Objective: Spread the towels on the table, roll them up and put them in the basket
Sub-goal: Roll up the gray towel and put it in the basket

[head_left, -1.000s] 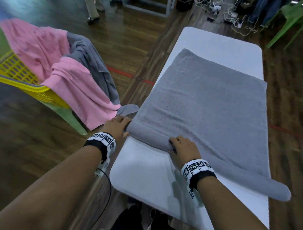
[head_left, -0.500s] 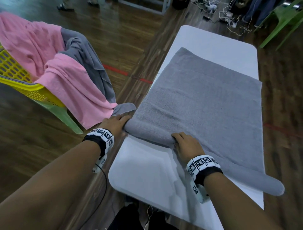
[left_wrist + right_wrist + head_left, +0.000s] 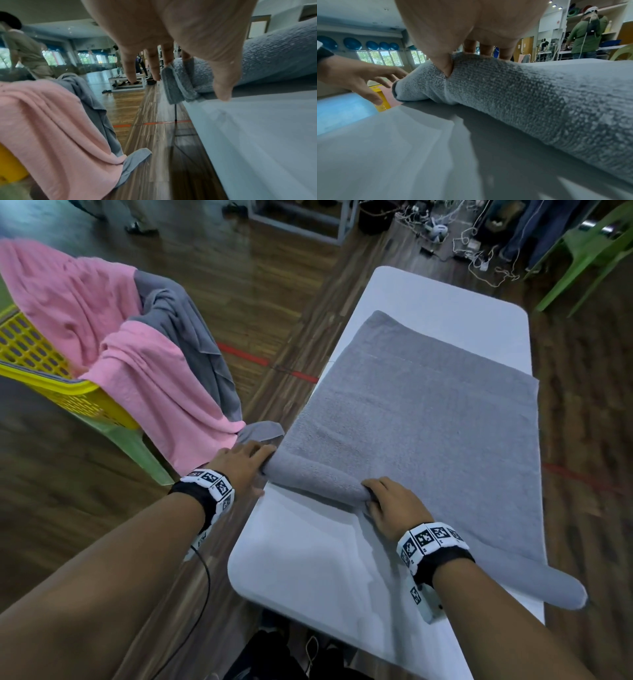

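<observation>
From my head camera the grey towel (image 3: 421,419) lies spread on the white table (image 3: 308,570), its near edge rolled into a tube whose right end hangs past the table's edge. The left wrist view alone shows the roll's layered end (image 3: 178,82), with my straight fingers (image 3: 154,65) touching it and the thumb reaching down beside it. My left hand (image 3: 239,467) rests open against that end. My right hand (image 3: 394,508) grips the roll further along, thumb pressed into the cloth and fingers curled over the top (image 3: 471,47). To the left, pink towels (image 3: 144,378) drape over the yellow basket (image 3: 68,395).
</observation>
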